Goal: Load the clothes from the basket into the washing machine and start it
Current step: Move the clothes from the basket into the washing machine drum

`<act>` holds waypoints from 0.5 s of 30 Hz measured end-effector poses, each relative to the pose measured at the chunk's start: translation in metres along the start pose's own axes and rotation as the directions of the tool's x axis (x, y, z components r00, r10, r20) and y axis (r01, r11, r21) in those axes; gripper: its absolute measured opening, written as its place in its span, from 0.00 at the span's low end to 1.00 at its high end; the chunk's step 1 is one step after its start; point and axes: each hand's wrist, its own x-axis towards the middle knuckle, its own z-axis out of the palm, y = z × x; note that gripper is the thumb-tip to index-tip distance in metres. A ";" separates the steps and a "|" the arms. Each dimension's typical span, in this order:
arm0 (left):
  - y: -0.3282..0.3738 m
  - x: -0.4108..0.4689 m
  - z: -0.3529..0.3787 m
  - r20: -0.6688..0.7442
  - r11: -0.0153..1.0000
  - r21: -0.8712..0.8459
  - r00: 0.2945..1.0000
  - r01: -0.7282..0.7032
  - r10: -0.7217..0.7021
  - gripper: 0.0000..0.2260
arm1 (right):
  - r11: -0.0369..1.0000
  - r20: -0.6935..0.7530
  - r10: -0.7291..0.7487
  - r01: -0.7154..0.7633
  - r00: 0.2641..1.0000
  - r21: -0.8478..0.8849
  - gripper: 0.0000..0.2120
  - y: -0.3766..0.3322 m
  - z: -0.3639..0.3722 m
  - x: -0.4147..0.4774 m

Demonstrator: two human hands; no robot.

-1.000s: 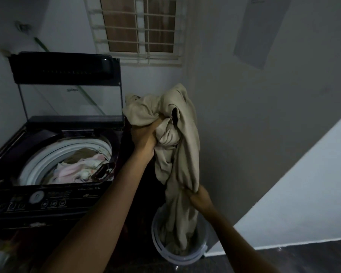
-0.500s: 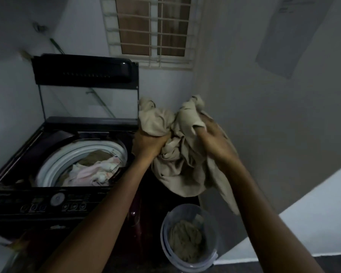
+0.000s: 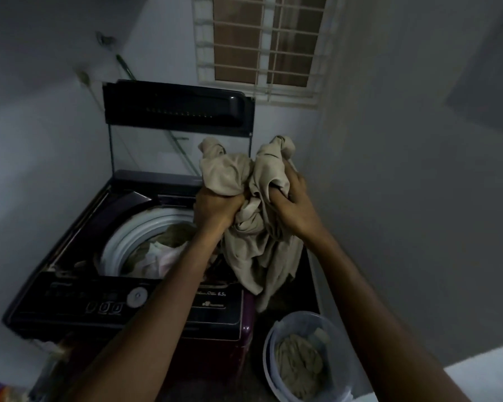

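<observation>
A bunched beige garment (image 3: 253, 227) hangs over the right edge of the top-loading washing machine (image 3: 70, 256). My left hand (image 3: 215, 210) and my right hand (image 3: 291, 204) both grip its upper part, side by side. The machine's lid (image 3: 174, 108) stands upright and the white drum rim (image 3: 134, 236) is exposed, with pink and pale clothes (image 3: 160, 259) inside. On the floor at the right stands the translucent basket (image 3: 273, 338), holding an olive-grey cloth (image 3: 299, 364).
The control panel (image 3: 114, 303) with a round dial and buttons runs along the machine's front edge. A barred window (image 3: 259, 44) is above. A grey wall closes in on the right, close to the machine and basket. Something colourful shows at the bottom left corner.
The garment came fully out of the basket. My right hand rose from its lower end to grip beside my left, and both carried the bundle left toward the drum.
</observation>
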 end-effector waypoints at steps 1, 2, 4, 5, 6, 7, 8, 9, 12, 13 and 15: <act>-0.002 0.002 -0.006 -0.012 1.000 0.000 1.000 0.001 -0.001 0.43 | 1.000 0.010 -0.017 0.017 1.000 -0.006 0.32 0.001 0.007 0.005; -0.005 0.006 -0.012 -0.031 1.000 -0.002 1.000 -0.003 0.003 0.45 | 1.000 0.023 -0.020 0.020 1.000 -0.014 0.33 0.004 0.014 0.009; -0.011 0.014 -0.027 -0.056 1.000 0.017 0.998 -0.007 0.008 0.43 | 1.000 0.051 0.009 -0.009 0.999 0.001 0.34 0.005 0.031 0.018; -0.014 0.019 -0.036 -0.065 0.999 0.037 0.998 -0.002 0.004 0.41 | 1.000 0.067 0.027 -0.027 0.997 0.009 0.34 0.003 0.041 0.021; -0.017 0.024 -0.045 -0.080 0.999 0.050 0.997 0.002 0.002 0.40 | 0.999 0.084 0.025 -0.027 0.996 0.021 0.34 0.000 0.052 0.024; -0.021 0.031 -0.055 -0.098 0.999 0.054 0.995 0.005 0.001 0.40 | 0.999 0.103 0.009 -0.012 0.995 0.033 0.33 -0.003 0.063 0.027; -0.027 0.039 -0.065 -0.115 0.998 0.054 0.993 0.007 -0.001 0.42 | 0.999 0.118 -0.014 0.009 0.993 0.045 0.32 -0.008 0.075 0.031; -0.031 0.047 -0.076 -0.128 0.998 0.054 0.992 0.011 -0.004 0.43 | 0.998 0.130 -0.031 0.024 0.991 0.053 0.31 -0.012 0.087 0.036; -0.045 0.073 -0.111 -0.164 0.998 0.046 0.986 0.030 -0.022 0.45 | 0.997 0.176 -0.015 0.002 0.984 0.077 0.29 -0.022 0.128 0.055; -0.046 0.080 -0.124 -0.165 0.998 0.046 0.986 0.030 -0.022 0.45 | 0.997 0.185 -0.020 0.005 0.983 0.080 0.29 -0.025 0.143 0.061; -0.049 0.099 -0.151 -0.162 0.998 0.055 0.987 0.030 -0.021 0.41 | 0.994 0.177 -0.043 0.025 0.983 0.104 0.30 -0.031 0.178 0.076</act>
